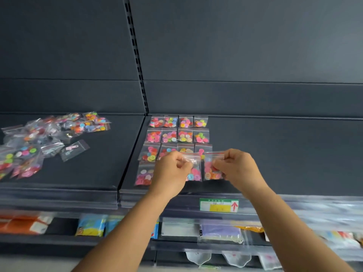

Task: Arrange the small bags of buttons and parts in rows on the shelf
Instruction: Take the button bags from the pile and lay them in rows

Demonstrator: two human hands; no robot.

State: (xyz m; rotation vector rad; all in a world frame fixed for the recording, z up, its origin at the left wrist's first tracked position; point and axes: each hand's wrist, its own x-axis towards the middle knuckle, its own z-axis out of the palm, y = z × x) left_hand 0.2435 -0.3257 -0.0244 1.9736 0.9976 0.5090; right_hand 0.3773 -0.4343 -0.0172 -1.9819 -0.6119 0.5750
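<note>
Loose pile of button bags (49, 138) on left shelf section. Sorted rows of bags (177, 134) on dark shelf (275, 154), right section. L hand (170, 173) pinches pink-button bag (193, 169) by top; R hand (238, 167) pinches orange-button bag (212, 169), just beside it, front row. Price label (219, 205) below.

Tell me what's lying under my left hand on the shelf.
The left hand covers part of the front row of bags: one front-row bag shows beside it, and third-row bags peek out behind. Whatever lies directly beneath the hand is hidden.
</note>
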